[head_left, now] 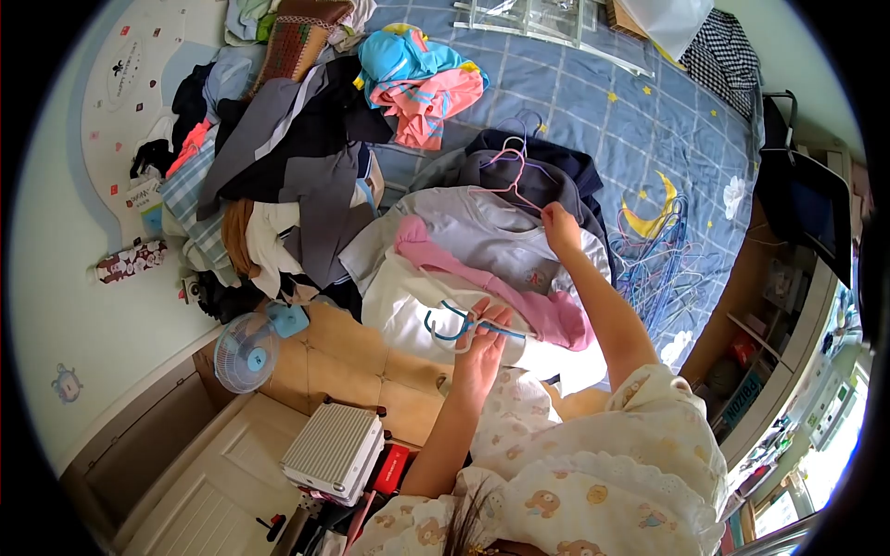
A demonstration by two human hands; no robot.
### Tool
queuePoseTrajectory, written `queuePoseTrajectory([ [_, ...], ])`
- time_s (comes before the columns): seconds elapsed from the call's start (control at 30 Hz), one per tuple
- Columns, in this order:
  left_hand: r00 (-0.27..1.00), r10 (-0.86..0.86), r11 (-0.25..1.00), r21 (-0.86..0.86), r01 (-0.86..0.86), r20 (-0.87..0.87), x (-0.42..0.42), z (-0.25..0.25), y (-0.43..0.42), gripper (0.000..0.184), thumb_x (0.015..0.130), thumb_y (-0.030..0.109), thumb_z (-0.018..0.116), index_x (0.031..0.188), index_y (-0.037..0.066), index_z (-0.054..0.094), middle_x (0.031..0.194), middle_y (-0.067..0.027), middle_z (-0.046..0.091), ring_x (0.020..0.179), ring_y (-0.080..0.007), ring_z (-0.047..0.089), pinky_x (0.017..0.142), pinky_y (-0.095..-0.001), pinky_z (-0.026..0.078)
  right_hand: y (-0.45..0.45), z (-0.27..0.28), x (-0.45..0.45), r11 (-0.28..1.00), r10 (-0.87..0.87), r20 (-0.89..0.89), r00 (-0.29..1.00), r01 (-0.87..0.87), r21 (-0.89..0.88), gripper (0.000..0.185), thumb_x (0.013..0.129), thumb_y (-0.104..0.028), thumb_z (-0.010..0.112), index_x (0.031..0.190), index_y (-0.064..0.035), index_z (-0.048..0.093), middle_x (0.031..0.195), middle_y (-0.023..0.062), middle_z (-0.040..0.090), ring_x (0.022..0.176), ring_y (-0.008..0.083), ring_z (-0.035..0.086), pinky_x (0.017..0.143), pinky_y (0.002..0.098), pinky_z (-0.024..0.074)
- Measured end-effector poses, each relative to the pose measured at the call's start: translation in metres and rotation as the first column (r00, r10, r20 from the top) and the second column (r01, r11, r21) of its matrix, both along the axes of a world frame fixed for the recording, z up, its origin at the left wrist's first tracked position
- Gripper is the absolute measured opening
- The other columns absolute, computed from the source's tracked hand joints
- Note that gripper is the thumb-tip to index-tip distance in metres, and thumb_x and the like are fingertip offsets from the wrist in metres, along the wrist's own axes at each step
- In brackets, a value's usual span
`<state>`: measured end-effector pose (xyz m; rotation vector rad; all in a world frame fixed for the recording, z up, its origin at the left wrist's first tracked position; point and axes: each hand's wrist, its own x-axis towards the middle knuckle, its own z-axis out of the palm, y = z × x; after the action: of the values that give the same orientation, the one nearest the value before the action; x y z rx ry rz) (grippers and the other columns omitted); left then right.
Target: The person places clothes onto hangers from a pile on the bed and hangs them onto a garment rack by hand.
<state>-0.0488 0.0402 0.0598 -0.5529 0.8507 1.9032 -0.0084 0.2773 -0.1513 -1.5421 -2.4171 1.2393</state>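
My left hand [484, 350] is closed round hangers near the bed's front edge, a blue one [449, 311] and a whitish one, their hooks pointing left. Farther up, my right hand [560, 228] pinches the right end of a pink hanger [516, 180] at the neck of a light grey shirt [464, 218]. Across that shirt lies a pink garment [501, 287], with white cloth [399, 310] below it. Dark garments [586, 171] with hangers in them lie just behind the grey shirt.
A large clothes heap [306, 176] lies left on the bed, a blue and coral pile [426, 83] behind. Loose hangers [658, 250] lie right. A fan [247, 352] and suitcase [332, 447] stand lower left. Shelves [769, 343] line the right side.
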Motion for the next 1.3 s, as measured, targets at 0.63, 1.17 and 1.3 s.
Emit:
queuePoseTrajectory([
  [0.63,0.986,-0.085,0.957,0.262,0.121,-0.144,0.007,0.052,-0.020,0.066,0.084,-0.003,0.046,0.145,0.000,0.021,0.150,-0.0146,0.029,0.142,-0.0248,0.022,0.115,-0.0359,0.021,-0.129,0.250,0.071,0.899,0.151,-0.521,0.840,-0.336,-0.281,0.011,0.084,-0.005,0.061,0.092,0.0005,0.056,0.085,0.0151,0.058,0.075,0.0254,0.059,0.069,0.0326,0.0478],
  [1.17,0.949,0.056,0.867,0.487,0.109,-0.312,0.037,0.130,-0.095,0.066,0.080,-0.003,0.042,0.143,-0.003,0.024,0.151,-0.0192,0.024,0.142,-0.0287,0.021,0.117,-0.0398,0.022,-0.194,0.357,0.118,0.864,0.474,-0.497,0.727,-0.493,0.102,0.021,0.086,-0.013,0.064,0.099,0.0023,0.060,0.086,0.0116,0.054,0.071,0.0198,0.053,0.065,0.0301,0.0440],
  [1.3,0.912,0.161,0.844,0.532,0.072,-0.377,0.052,0.154,-0.142,0.064,0.082,0.002,0.043,0.143,-0.005,0.023,0.151,-0.0208,0.025,0.142,-0.0304,0.023,0.117,-0.0395,0.022,-0.231,0.386,0.116,0.807,0.555,-0.462,0.692,-0.583,0.097,0.020,0.082,-0.015,0.069,0.092,0.0008,0.062,0.084,0.0120,0.058,0.069,0.0186,0.055,0.063,0.0301,0.0438],
])
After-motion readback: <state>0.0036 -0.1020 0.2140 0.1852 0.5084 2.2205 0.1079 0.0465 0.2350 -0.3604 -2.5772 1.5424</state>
